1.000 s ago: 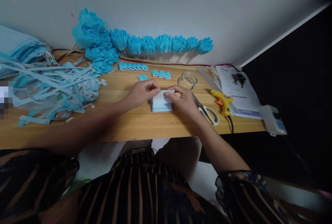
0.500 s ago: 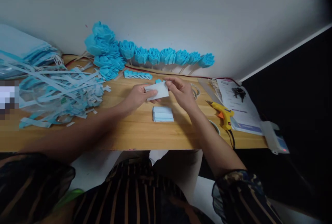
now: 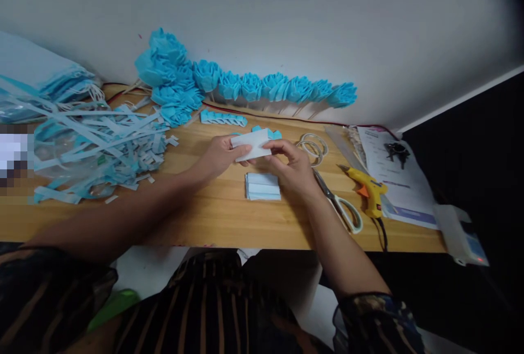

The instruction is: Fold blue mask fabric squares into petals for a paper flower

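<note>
Between my two hands, above the wooden table, is a pale rectangular sheet (image 3: 254,141); whether it is paper or cloth I cannot tell. My left hand (image 3: 219,157) grips its left end, thumb on top and fingers underneath. At the right edge, my right hand (image 3: 292,165) pinches the sheet between thumb and fingers. Just below, a small stack of pale blue rectangles (image 3: 262,187) lies flat. Behind the sheet, small bright blue pieces (image 3: 275,134) are partly hidden. A row of folded blue pieces (image 3: 223,118) lies further back.
Blue artificial flowers (image 3: 249,87) on sticks line the wall. Pale strips (image 3: 118,146) are heaped at left beside stacked sheets (image 3: 45,72). To the right are scissors (image 3: 339,204), tape rolls (image 3: 314,148), a yellow glue gun (image 3: 368,190), keys (image 3: 397,152) and a printed paper (image 3: 409,195).
My right hand has moved from the sheet's upper right corner down along its right edge. The view has shifted slightly, and the scissors by my right forearm now show more fully.
</note>
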### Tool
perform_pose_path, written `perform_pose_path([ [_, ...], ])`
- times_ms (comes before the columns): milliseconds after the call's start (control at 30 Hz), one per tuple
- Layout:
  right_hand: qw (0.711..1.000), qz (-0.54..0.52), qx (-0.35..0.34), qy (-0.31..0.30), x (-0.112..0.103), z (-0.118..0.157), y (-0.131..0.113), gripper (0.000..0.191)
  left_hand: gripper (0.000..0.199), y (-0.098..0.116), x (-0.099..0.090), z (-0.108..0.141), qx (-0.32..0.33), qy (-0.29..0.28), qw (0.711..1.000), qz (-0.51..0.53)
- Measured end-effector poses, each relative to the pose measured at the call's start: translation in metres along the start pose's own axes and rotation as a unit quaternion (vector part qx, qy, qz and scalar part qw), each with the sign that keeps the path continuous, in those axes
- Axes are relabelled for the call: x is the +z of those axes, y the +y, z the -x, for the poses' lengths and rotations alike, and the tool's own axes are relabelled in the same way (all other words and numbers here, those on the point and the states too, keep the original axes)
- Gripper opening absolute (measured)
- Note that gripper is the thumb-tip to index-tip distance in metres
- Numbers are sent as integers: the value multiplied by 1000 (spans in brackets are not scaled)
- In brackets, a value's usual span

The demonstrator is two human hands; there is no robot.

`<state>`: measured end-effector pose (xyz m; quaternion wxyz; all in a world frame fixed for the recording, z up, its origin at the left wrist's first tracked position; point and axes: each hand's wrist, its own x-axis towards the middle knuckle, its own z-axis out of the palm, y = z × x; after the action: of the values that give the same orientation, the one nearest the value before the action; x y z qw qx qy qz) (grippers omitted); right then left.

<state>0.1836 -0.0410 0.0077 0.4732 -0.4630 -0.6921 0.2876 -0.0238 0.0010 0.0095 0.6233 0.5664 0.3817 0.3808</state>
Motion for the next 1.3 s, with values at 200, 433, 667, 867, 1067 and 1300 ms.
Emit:
perform_pose_path([
  [200, 998, -35, 54, 28, 6, 3, -4, 7, 14, -6, -1, -1, 0, -21, 1000, -6],
  [433, 991, -89, 92, 30, 8, 3, 5, 18, 19, -9, 0, -2, 13, -38, 999, -18],
  [667, 988, -123, 90, 37, 11, 2, 14, 31, 28, -10, -1, -3, 18, -47, 999, -19],
  [867, 989, -113, 93, 23, 9, 0, 11, 49, 42, -4, 3, -1, 19, -37, 999, 0],
  [1067, 990, -95, 97, 25, 9, 1, 13, 47, 54, -9, 5, -3, 41, -22, 999, 16],
  [1300, 989, -109, 95, 9, 9, 2, 8, 56, 54, -15, 2, -8, 39, -12, 999, 20],
])
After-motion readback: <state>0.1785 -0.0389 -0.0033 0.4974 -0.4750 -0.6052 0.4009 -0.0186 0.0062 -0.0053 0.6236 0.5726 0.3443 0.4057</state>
